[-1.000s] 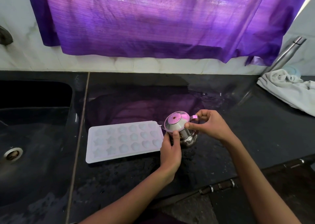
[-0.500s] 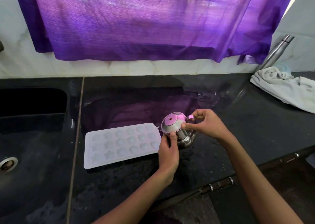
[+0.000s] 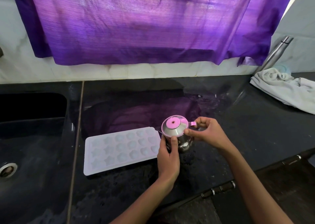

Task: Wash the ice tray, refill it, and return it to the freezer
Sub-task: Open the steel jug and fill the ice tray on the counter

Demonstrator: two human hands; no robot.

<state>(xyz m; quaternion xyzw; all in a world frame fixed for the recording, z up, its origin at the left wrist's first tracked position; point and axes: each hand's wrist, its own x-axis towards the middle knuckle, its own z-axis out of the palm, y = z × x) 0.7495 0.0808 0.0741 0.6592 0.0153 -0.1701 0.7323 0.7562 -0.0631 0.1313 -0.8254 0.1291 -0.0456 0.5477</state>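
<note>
Just left of both hands, the white moulded plastic ice tray (image 3: pixel 121 151) is laid on the black bench (image 3: pixel 238 138); the lidded steel jug (image 3: pixel 177 135) is gripped by the left hand (image 3: pixel 167 159) and right hand (image 3: pixel 205 132).

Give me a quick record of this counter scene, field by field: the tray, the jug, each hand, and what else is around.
ice tray: white ice tray, flat on the wet black counter, right of the sink
jug: small steel jug, lid on, beside the tray's right end
left hand: left hand grips the jug body
right hand: right hand pinches the lid rim
other: white cloth, steel bottle, purple curtain
</note>
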